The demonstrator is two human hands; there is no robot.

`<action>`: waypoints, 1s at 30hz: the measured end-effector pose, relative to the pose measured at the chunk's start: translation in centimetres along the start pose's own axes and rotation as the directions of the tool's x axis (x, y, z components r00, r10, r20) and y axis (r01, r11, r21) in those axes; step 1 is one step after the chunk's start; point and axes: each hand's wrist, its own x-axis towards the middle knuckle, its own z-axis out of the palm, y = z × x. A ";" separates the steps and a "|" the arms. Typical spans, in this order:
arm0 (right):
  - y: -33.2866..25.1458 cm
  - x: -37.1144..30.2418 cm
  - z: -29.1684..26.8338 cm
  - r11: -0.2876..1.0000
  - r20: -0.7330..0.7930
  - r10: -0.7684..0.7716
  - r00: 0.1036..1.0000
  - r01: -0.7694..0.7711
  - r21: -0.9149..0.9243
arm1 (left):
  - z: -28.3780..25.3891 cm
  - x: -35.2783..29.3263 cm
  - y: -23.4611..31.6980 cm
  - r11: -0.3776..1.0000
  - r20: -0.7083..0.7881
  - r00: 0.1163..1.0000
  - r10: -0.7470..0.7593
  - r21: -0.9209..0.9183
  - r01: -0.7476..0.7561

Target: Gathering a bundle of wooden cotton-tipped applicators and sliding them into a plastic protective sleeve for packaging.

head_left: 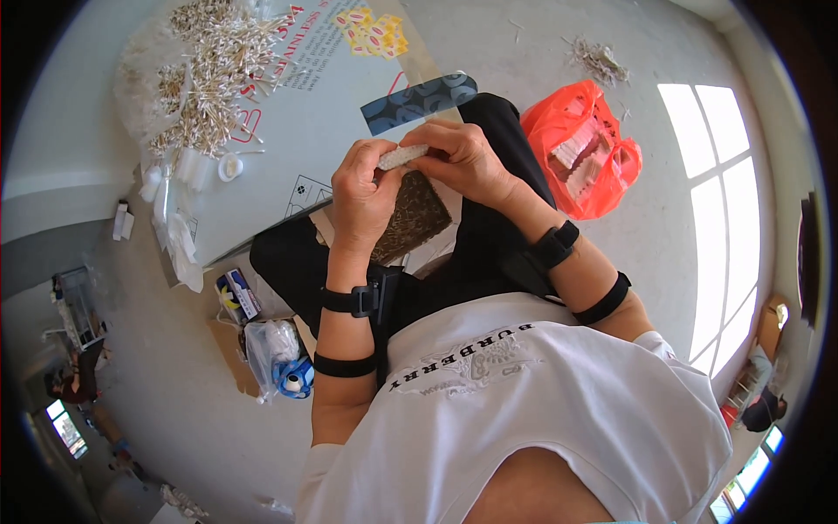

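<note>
In front of me, above the near edge of the board, both my hands pinch a small white bumpy bundle [403, 157] that looks like packed cotton swab tips. My left hand [362, 188] grips its left end between thumb and fingers. The right end is held the same way by my right hand [463, 162]; the underside of the bundle is hidden by my fingers. A big heap of loose cotton swabs [214, 65] lies on the board's far left. Near it are a small round white container [230, 167] and clear cylindrical tubs [192, 168].
The pale printed board [288, 131] carries yellow-and-white labels [374, 33] and a dark patterned strip [419, 102]. Right of my knee, a red plastic bag [602, 192] holds pale pink packs. Scraps [598, 59] litter the floor. A cardboard box [236, 349] with bags sits lower left.
</note>
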 end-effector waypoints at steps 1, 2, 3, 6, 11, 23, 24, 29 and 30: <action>0.8 -0.1 0.1 1.000 0.004 0.006 1.000 -0.006 0.000 | 0.3 0.1 -0.7 1.000 0.001 1.000 -0.007 -0.004 0.007; 1.3 -0.1 0.2 0.999 0.028 0.042 0.999 -0.041 -0.020 | 0.6 0.2 -1.3 1.000 0.020 1.000 0.000 -0.020 0.001; 1.8 0.0 0.3 0.996 0.051 0.078 0.996 -0.076 -0.041 | 0.8 0.3 -1.9 0.999 0.039 0.999 0.006 -0.038 -0.004; 3.5 0.2 0.7 0.995 0.072 0.058 0.996 -0.052 -0.086 | 1.5 0.8 -3.8 0.999 0.036 0.999 0.034 -0.029 -0.033; 5.7 1.4 1.5 0.979 0.055 -0.018 0.998 0.029 -0.203 | 2.3 1.9 -5.9 1.000 0.029 1.000 0.010 -0.008 -0.010; 5.9 2.1 0.7 0.985 0.149 -0.013 0.989 0.039 -0.170 | 0.9 2.7 -6.2 0.998 0.122 0.992 0.038 0.036 -0.043; 5.9 2.1 0.6 0.993 0.157 -0.002 0.988 0.020 -0.112 | 0.7 2.8 -6.2 1.000 0.150 0.988 0.022 -0.001 -0.022; 5.9 2.0 0.5 0.994 0.152 0.050 0.987 -0.034 -0.106 | 0.4 2.7 -6.4 0.998 0.157 0.986 0.053 0.018 -0.057; 5.9 2.0 0.5 0.994 0.144 0.061 0.988 -0.047 -0.095 | 0.4 2.6 -6.3 0.998 0.167 0.985 0.044 0.029 -0.049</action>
